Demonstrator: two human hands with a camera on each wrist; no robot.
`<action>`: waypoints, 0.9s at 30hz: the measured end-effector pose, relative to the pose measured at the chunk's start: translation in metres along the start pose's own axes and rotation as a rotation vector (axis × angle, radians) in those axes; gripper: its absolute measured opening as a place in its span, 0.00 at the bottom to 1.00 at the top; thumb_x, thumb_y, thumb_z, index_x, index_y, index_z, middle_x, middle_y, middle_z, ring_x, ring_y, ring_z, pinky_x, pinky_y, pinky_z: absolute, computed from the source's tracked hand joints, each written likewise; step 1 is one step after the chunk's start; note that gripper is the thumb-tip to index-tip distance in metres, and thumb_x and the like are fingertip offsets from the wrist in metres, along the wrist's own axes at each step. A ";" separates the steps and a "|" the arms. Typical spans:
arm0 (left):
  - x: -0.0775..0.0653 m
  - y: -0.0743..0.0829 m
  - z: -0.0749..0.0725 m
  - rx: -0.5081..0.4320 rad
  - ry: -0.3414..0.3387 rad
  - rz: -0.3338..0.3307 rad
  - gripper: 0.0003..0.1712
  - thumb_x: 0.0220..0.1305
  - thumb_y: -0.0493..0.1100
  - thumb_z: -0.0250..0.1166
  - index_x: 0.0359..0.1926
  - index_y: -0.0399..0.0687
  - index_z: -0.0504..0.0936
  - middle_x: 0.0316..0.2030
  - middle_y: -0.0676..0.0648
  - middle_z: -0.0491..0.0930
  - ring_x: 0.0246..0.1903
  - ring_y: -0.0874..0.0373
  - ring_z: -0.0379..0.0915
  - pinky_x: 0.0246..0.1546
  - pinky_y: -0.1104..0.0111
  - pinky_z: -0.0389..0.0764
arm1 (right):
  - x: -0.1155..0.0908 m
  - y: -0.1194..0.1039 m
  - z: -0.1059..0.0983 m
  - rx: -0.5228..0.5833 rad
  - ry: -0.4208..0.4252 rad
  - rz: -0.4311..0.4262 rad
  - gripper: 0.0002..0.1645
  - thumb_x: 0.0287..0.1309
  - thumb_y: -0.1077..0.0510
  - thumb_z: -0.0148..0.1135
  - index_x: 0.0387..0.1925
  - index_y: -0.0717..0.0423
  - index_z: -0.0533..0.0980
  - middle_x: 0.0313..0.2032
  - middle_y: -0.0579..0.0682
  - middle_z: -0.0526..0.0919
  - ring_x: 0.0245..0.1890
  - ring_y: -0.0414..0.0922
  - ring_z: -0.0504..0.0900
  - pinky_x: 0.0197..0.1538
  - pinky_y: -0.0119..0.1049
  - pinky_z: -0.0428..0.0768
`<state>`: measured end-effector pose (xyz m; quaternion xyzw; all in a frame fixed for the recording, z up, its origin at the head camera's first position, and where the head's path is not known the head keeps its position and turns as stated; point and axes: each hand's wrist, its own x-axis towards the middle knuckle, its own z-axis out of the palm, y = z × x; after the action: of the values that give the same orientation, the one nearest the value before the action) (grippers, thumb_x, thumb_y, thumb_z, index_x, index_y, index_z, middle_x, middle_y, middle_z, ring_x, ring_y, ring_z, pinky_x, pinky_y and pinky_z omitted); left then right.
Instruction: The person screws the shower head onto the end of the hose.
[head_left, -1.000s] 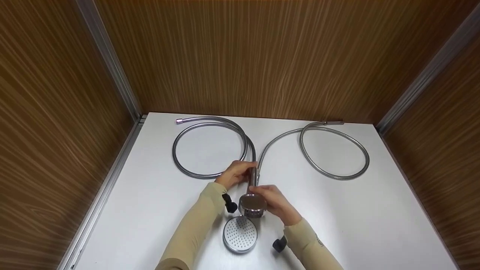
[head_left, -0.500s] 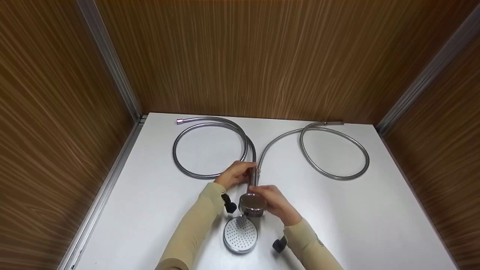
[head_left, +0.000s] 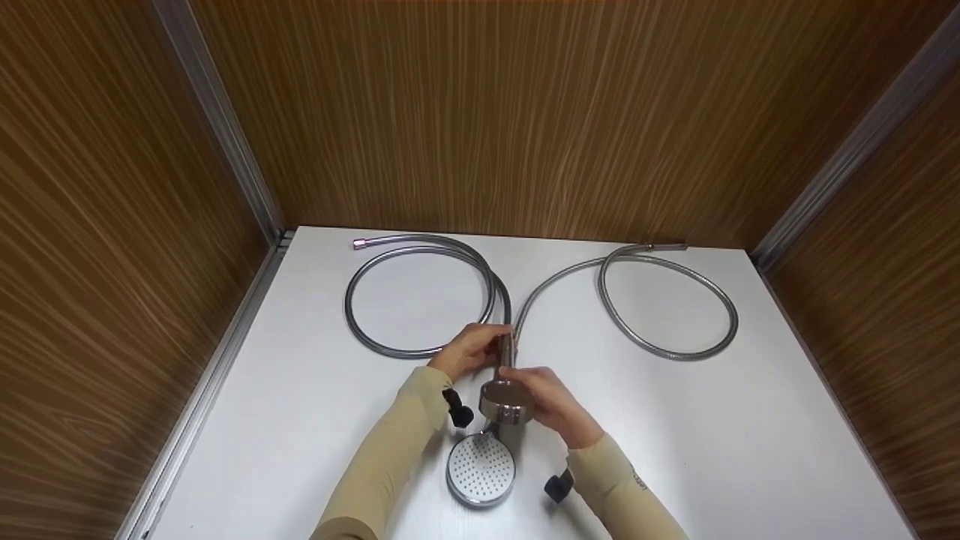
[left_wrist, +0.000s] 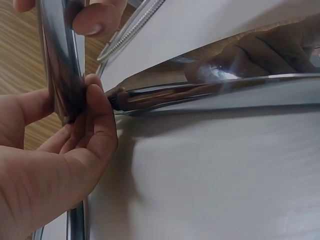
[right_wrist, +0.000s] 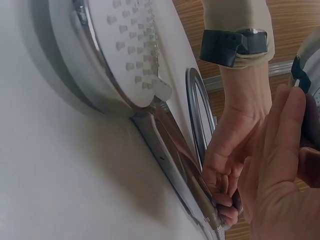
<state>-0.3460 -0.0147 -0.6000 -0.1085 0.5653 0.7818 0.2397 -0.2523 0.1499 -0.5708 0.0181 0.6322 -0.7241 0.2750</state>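
Two shower heads are here. The chrome one is raised off the table, its spray face turned downward. My right hand grips its handle close to the head, thumb on top. At the handle's lower end, the fingers of my left hand pinch it where the hose joins; they cover that joint. The second shower head lies on the table with its white, nozzle-dotted face up, nearer my body. Its handle runs beneath the held one, partly hidden in the head view.
A dark metal hose loops on the left of the white table. Another silver hose loops on the right, its end near the back wall. Wood-grain panels enclose three sides.
The held shower head has tilted and shifted slightly away from my body, so more of its chrome rim shows. My hands stay almost in place, and the lying shower head and hose loops have not moved.
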 end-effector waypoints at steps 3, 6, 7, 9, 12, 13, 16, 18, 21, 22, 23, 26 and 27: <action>-0.001 0.000 0.002 -0.018 0.029 -0.006 0.13 0.69 0.39 0.67 0.25 0.47 0.82 0.23 0.52 0.79 0.25 0.62 0.75 0.31 0.71 0.80 | 0.000 0.001 0.002 0.007 -0.008 -0.002 0.12 0.72 0.56 0.63 0.36 0.60 0.86 0.29 0.47 0.89 0.34 0.41 0.88 0.43 0.33 0.85; -0.003 0.000 0.003 -0.020 0.060 -0.006 0.16 0.72 0.44 0.67 0.25 0.49 0.82 0.24 0.52 0.79 0.26 0.62 0.75 0.32 0.71 0.80 | 0.001 0.001 0.004 0.010 -0.007 -0.006 0.12 0.72 0.56 0.63 0.35 0.60 0.85 0.28 0.47 0.89 0.33 0.41 0.87 0.43 0.33 0.85; -0.003 0.000 0.003 -0.016 0.066 -0.005 0.17 0.73 0.45 0.67 0.25 0.49 0.82 0.24 0.52 0.79 0.26 0.62 0.75 0.32 0.71 0.80 | 0.001 0.001 0.004 0.010 -0.005 -0.007 0.12 0.72 0.56 0.63 0.35 0.60 0.85 0.28 0.47 0.89 0.33 0.41 0.87 0.43 0.33 0.85; -0.003 -0.001 0.002 0.002 0.081 0.001 0.18 0.74 0.47 0.68 0.24 0.50 0.83 0.24 0.53 0.79 0.27 0.62 0.75 0.33 0.71 0.80 | 0.001 0.001 0.004 0.007 0.000 -0.010 0.12 0.72 0.56 0.63 0.35 0.60 0.86 0.29 0.47 0.89 0.34 0.42 0.88 0.44 0.34 0.85; -0.002 -0.002 0.001 0.008 0.086 0.002 0.18 0.73 0.46 0.69 0.23 0.50 0.83 0.23 0.53 0.79 0.26 0.63 0.75 0.32 0.71 0.79 | 0.001 0.000 0.005 -0.002 0.005 -0.007 0.13 0.72 0.55 0.63 0.36 0.59 0.86 0.31 0.47 0.89 0.36 0.42 0.88 0.46 0.34 0.85; -0.002 -0.003 0.000 0.007 0.088 0.002 0.17 0.72 0.45 0.70 0.23 0.49 0.84 0.23 0.53 0.80 0.26 0.63 0.76 0.31 0.72 0.79 | 0.001 0.001 0.005 -0.003 0.007 -0.003 0.13 0.72 0.55 0.63 0.36 0.59 0.86 0.31 0.47 0.89 0.36 0.42 0.88 0.46 0.34 0.85; -0.002 -0.003 -0.001 0.009 0.088 0.016 0.16 0.71 0.42 0.70 0.23 0.49 0.84 0.22 0.53 0.80 0.25 0.63 0.75 0.30 0.72 0.79 | 0.000 0.002 0.005 -0.008 0.010 0.006 0.13 0.71 0.54 0.63 0.34 0.58 0.86 0.30 0.46 0.89 0.35 0.41 0.88 0.45 0.33 0.84; -0.001 -0.003 0.000 0.017 0.085 0.035 0.17 0.72 0.41 0.69 0.23 0.49 0.84 0.21 0.54 0.79 0.25 0.64 0.75 0.30 0.73 0.79 | 0.001 0.003 0.005 -0.006 0.017 0.006 0.13 0.71 0.55 0.63 0.32 0.56 0.86 0.28 0.45 0.88 0.34 0.40 0.87 0.44 0.32 0.83; -0.001 -0.002 0.001 0.036 0.081 0.052 0.16 0.72 0.39 0.67 0.24 0.48 0.83 0.21 0.54 0.79 0.25 0.64 0.75 0.32 0.73 0.79 | 0.000 0.002 0.005 -0.011 0.028 0.005 0.13 0.71 0.54 0.64 0.30 0.54 0.86 0.27 0.44 0.88 0.34 0.40 0.85 0.43 0.31 0.82; -0.001 -0.002 0.001 0.037 0.079 0.047 0.16 0.73 0.40 0.67 0.24 0.48 0.83 0.21 0.54 0.79 0.25 0.64 0.76 0.31 0.72 0.79 | 0.000 0.002 0.004 -0.012 0.031 0.004 0.14 0.71 0.54 0.64 0.30 0.54 0.86 0.27 0.44 0.87 0.34 0.40 0.85 0.43 0.31 0.82; -0.001 -0.001 0.001 0.033 0.078 0.039 0.15 0.73 0.40 0.66 0.25 0.48 0.83 0.21 0.54 0.80 0.25 0.64 0.76 0.31 0.72 0.80 | 0.000 0.001 0.004 -0.014 0.032 0.004 0.13 0.71 0.54 0.64 0.29 0.53 0.85 0.27 0.44 0.87 0.34 0.40 0.85 0.43 0.31 0.81; -0.001 0.000 0.002 0.019 0.083 0.021 0.14 0.72 0.41 0.67 0.25 0.47 0.83 0.22 0.54 0.80 0.24 0.64 0.76 0.30 0.72 0.80 | 0.000 0.000 0.004 -0.011 0.032 0.005 0.13 0.71 0.54 0.64 0.29 0.53 0.85 0.27 0.44 0.87 0.33 0.40 0.85 0.42 0.31 0.82; -0.001 0.000 0.002 0.013 0.085 0.018 0.14 0.71 0.41 0.67 0.25 0.47 0.82 0.22 0.54 0.80 0.24 0.64 0.76 0.30 0.73 0.79 | 0.000 0.000 0.005 -0.010 0.033 0.004 0.14 0.71 0.54 0.64 0.29 0.53 0.85 0.27 0.44 0.87 0.33 0.40 0.85 0.42 0.31 0.82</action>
<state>-0.3447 -0.0128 -0.5982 -0.1348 0.5812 0.7748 0.2092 -0.2504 0.1457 -0.5696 0.0302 0.6402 -0.7200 0.2661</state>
